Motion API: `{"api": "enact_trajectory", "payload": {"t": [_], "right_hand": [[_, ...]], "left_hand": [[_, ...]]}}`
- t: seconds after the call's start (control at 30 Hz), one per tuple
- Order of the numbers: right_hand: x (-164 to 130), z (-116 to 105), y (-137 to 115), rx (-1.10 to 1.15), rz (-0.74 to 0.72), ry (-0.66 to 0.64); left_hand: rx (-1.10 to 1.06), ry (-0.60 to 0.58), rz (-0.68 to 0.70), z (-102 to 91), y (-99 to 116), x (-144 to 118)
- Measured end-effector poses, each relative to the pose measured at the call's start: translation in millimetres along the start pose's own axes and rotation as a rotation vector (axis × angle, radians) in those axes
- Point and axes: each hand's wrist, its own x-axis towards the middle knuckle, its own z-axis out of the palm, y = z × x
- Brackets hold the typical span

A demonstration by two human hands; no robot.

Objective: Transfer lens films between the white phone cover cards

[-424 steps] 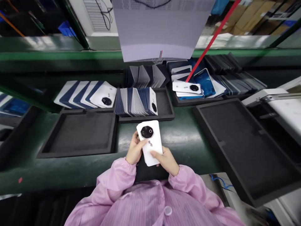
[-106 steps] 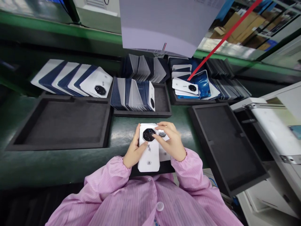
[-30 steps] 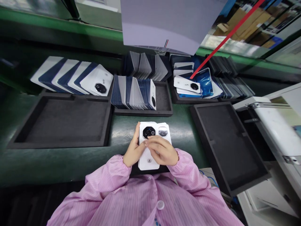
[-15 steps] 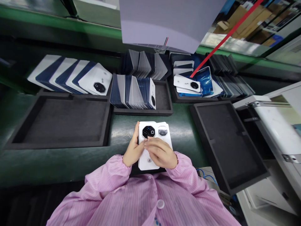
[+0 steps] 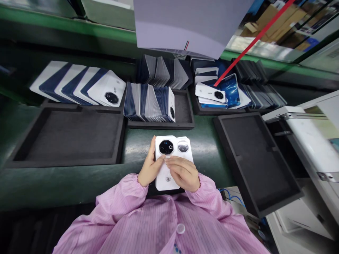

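My left hand (image 5: 148,169) grips the left edge of a white phone back cover (image 5: 164,176) with a black octagonal camera module, held flat just above the green bench. My right hand (image 5: 183,173) rests on top of this cover, fingertips pressed near its middle. A second white piece (image 5: 184,147) with a clear round window sticks out to the right, under my right hand. My pink sleeves fill the bottom of the view.
An empty black foam tray (image 5: 66,137) lies at left, another (image 5: 254,158) at right. Behind stand rows of white and blue covers (image 5: 79,86), an upright stack (image 5: 149,106) and a pile (image 5: 212,95). A white machine (image 5: 312,134) stands at far right.
My right hand has slid slightly down the cover from the camera module over the last seconds. The two pieces and my left hand have stayed nearly still.
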Motion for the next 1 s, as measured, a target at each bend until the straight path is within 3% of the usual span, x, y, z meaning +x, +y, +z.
{"api": "enact_trajectory", "payload": {"t": [1.0], "right_hand": [[-0.3, 0.2, 0.2, 0.014, 0.004, 0.012]], "left_hand": [[0.012, 0.006, 0.003, 0.7, 3.2, -0.6]]}}
